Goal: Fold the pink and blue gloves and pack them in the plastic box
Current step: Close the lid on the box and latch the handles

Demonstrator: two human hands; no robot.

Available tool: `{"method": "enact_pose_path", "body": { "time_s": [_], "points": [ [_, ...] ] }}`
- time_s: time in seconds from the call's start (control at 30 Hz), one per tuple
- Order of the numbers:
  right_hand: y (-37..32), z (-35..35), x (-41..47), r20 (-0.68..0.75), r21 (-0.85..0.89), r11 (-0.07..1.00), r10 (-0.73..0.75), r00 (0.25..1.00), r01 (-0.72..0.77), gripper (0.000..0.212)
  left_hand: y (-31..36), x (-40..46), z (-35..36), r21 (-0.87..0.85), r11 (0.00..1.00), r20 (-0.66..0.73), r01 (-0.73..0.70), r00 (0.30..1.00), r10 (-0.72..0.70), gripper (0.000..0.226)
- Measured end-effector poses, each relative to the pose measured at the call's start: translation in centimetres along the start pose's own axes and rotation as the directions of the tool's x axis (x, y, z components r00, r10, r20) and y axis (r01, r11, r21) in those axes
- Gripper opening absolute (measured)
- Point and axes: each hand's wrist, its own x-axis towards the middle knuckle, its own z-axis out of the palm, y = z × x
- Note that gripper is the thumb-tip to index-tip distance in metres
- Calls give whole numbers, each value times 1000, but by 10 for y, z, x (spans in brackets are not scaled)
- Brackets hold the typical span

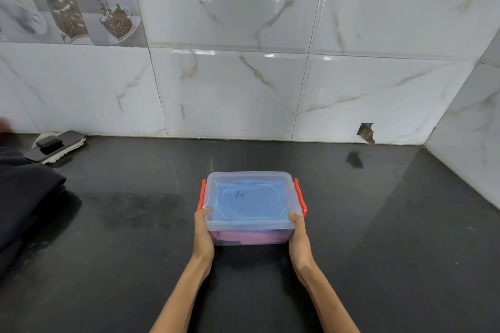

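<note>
A clear plastic box (290, 192) with a see-through lid and orange side clips stands on the black counter (392, 224), in the middle of the view. Through the lid I see the folded blue glove (251, 203) on top. The pink glove (251, 238) shows through the front wall, lying under the blue one. My left hand (203, 235) holds the box's near left corner, thumb on the lid. My right hand (299, 235) grips the near right corner the same way.
A dark cloth (24, 197) lies heaped at the counter's left edge. Behind it, by the tiled wall (243, 94), a phone and a small black object (54, 143) rest on a white pad. The wall turns a corner at the right.
</note>
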Motion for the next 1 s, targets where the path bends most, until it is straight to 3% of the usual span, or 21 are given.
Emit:
{"method": "enact_pose_path", "body": {
  "time_s": [0.17,0.37,0.67,0.73,0.83,0.93,1.0],
  "points": [
    [-5,-12,-6,-23,-3,1000,-1,1000,1,68,0,6,16,-25,1000,42,9,999,-7,47],
    [-12,-57,-21,-197,40,999,-11,980,20,73,-14,8,66,52,998,214,42,976,-52,48],
    [-24,-125,-62,-467,81,991,-57,882,107,79,-36,-3,162,221,970,459,96,868,-191,47],
    [-25,-134,-69,-535,82,990,-52,843,114,71,-39,-6,182,273,954,490,121,836,-246,50],
    [-25,-140,-78,-635,81,987,-56,770,139,54,-42,-9,207,335,927,479,166,818,-319,50],
    [-26,-133,-83,-717,73,982,-68,694,172,69,-39,-15,232,399,891,386,219,841,-379,51],
    [-24,-123,-84,-753,71,981,-67,655,183,76,-38,-22,246,402,894,332,197,879,-343,47]
  ]
}}
